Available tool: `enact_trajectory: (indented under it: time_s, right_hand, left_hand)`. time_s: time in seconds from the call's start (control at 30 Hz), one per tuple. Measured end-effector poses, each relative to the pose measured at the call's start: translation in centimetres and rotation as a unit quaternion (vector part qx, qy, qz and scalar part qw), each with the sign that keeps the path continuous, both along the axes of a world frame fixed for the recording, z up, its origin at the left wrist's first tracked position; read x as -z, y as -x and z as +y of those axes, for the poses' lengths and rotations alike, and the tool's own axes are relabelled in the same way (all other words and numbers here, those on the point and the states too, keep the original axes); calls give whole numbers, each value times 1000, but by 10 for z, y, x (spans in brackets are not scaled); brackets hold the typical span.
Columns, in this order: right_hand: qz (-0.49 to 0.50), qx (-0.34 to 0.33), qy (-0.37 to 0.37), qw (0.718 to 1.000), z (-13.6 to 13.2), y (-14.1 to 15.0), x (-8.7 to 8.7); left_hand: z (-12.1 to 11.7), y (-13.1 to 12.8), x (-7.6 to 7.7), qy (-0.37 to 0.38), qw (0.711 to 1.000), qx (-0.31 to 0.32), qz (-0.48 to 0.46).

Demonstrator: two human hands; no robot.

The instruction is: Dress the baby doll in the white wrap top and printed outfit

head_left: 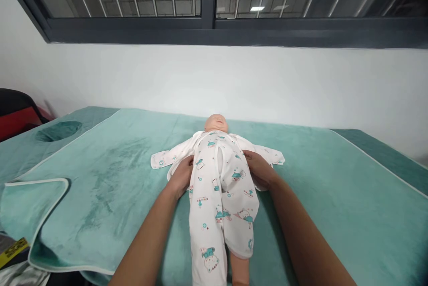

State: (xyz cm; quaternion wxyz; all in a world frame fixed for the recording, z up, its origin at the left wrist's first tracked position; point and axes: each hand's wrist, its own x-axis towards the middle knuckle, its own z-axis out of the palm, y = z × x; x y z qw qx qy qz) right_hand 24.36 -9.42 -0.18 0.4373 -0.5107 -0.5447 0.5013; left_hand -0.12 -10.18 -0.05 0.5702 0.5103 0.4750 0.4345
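A baby doll [216,123] lies on its back on a teal blanket [110,165], head toward the wall. It wears a white romper [219,188] printed with small teal animals, its sleeves spread flat to both sides. My left hand [182,174] rests against the doll's side at the waist, fingers tucked under the romper's edge. On the opposite side, my right hand [259,170] presses the same way, fingers curled into the cloth. One bare doll leg [240,268] sticks out below the right romper leg.
The blanket covers a table that runs to a white wall under a dark-framed window [207,5]. A folded blanket corner [36,205] lies at the left. A red and black object [16,114] sits at the far left edge.
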Motion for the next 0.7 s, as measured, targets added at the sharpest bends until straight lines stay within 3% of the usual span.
enact_trajectory:
  time_s: [0.07, 0.17, 0.33, 0.53, 0.7]
  right_hand:
    - [73, -41, 38, 996, -1, 0, -1]
    - [107, -55, 54, 991, -2, 0, -2]
    - [125, -64, 66, 988, -3, 1, -1]
    - [104, -57, 60, 991, -2, 6, 1]
    - [59, -54, 18, 997, 0, 13, 2]
  left_hand:
    - [-2, 0, -1, 51, 997, 31, -42]
    - [-3, 1, -1, 96, 991, 48, -75]
    - [-4, 0, 2, 98, 988, 55, -110]
    - [-6, -3, -2, 130, 980, -4, -153]
    - [-12, -2, -5, 77, 991, -51, -98]
